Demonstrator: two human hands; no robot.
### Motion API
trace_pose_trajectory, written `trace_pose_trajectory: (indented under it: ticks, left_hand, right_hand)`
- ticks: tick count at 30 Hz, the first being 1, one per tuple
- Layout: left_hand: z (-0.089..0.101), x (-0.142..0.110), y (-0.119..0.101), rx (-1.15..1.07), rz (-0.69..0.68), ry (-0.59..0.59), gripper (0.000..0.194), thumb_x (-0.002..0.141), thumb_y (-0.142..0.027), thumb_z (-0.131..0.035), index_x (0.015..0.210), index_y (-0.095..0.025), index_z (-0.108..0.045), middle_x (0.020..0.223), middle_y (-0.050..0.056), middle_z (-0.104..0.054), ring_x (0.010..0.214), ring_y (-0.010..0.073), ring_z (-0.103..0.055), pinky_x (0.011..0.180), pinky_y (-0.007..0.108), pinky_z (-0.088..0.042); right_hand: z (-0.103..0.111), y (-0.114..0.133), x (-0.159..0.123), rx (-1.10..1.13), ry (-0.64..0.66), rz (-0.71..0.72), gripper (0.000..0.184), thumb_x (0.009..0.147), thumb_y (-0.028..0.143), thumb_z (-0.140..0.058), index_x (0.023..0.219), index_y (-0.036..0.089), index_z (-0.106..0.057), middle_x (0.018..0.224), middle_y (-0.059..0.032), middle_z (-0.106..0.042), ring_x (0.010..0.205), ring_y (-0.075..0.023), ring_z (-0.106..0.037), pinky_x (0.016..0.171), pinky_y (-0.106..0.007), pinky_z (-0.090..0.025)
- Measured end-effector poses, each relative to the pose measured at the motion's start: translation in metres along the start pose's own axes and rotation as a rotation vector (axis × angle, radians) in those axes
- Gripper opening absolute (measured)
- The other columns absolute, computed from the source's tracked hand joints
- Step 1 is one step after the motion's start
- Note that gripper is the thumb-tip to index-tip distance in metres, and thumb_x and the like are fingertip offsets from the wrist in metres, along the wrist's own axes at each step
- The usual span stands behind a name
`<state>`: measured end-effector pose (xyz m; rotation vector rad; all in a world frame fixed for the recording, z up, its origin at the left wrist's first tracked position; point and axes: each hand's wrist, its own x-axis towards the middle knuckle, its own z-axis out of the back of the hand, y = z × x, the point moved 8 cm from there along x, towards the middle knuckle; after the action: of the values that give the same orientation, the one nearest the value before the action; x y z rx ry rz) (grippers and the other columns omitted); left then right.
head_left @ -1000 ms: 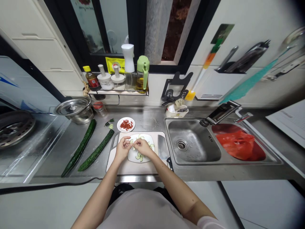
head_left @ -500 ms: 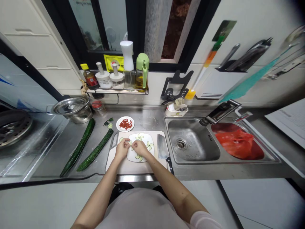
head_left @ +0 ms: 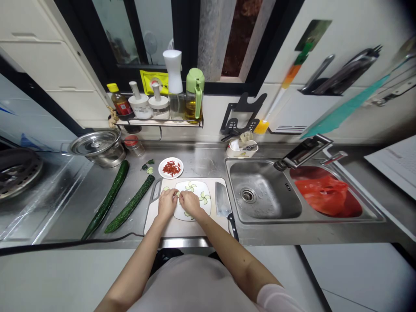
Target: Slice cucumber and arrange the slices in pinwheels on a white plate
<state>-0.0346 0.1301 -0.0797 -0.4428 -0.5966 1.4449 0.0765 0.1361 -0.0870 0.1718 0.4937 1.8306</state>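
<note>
Over the left side of a square white plate (head_left: 196, 203), my left hand (head_left: 167, 203) and my right hand (head_left: 190, 203) meet at the fingertips. Both are closed in a pinch, with a bit of thin cucumber slice showing between them. Curved cucumber slices (head_left: 204, 198) lie fanned in small swirls on the plate; the left swirl is mostly hidden by my fingers. Beneath the plate is a pale cutting board (head_left: 154, 225). A few slices lie on the board by my left hand. At the board's right side rests a cleaver (head_left: 222, 200) with a black handle.
Left of the board lie two long cucumbers, one whole (head_left: 108, 199) and one cut (head_left: 130, 207). Behind it are a small dish (head_left: 161, 171) of red bits and some cucumber scraps (head_left: 149, 164). A lidded pot (head_left: 112, 157) stands back left; a sink (head_left: 263, 214) is right.
My two hands have drawn closer at the plate's left side, my right hand turning more knuckles-up. The view has shifted slightly; the plate, board and cleaver stay in place.
</note>
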Motion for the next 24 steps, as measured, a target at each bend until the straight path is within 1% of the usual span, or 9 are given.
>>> trace_pose_trajectory:
  ticks: [5, 10, 14, 24]
  left_hand:
    - [-0.001, -0.001, 0.0, 0.065, -0.039, -0.003, 0.026, 0.081, -0.019, -0.053, 0.101, -0.021, -0.069, 0.091, 0.01, -0.064, 0.092, 0.0268, -0.052, 0.088, 0.039, -0.039]
    - [-0.003, -0.003, 0.002, 0.124, -0.008, 0.019, 0.024, 0.085, -0.024, -0.052, 0.1, -0.021, -0.07, 0.095, 0.008, -0.062, 0.096, 0.0258, -0.052, 0.089, 0.037, -0.041]
    - [-0.002, -0.004, 0.003, 0.129, 0.011, 0.019, 0.025, 0.086, -0.026, -0.052, 0.101, -0.022, -0.071, 0.095, 0.008, -0.062, 0.095, 0.0249, -0.052, 0.089, 0.037, -0.043]
    - [-0.001, -0.002, 0.006, 0.1, 0.03, 0.017, 0.025, 0.087, -0.029, -0.053, 0.102, -0.023, -0.073, 0.092, 0.008, -0.06, 0.091, 0.0235, -0.052, 0.085, 0.035, -0.044]
  right_hand:
    - [0.002, 0.003, -0.006, -0.022, 0.021, 0.005, 0.019, 0.094, 0.026, -0.043, 0.101, 0.02, -0.06, 0.1, -0.009, -0.066, 0.093, -0.0212, -0.059, 0.071, -0.029, -0.041]
    - [0.004, 0.006, -0.015, -0.115, 0.059, 0.036, 0.026, 0.097, 0.026, -0.037, 0.11, 0.021, -0.058, 0.105, -0.0086, -0.065, 0.099, -0.0208, -0.058, 0.075, -0.029, -0.042]
    - [0.002, 0.007, -0.019, -0.164, 0.106, 0.039, 0.029, 0.097, 0.026, -0.034, 0.113, 0.021, -0.059, 0.106, -0.0095, -0.065, 0.101, -0.0216, -0.057, 0.077, -0.03, -0.043]
    - [0.003, 0.011, -0.02, -0.143, 0.087, 0.011, 0.031, 0.097, 0.024, -0.034, 0.114, 0.019, -0.059, 0.103, -0.0094, -0.067, 0.099, -0.0209, -0.059, 0.077, -0.029, -0.043]
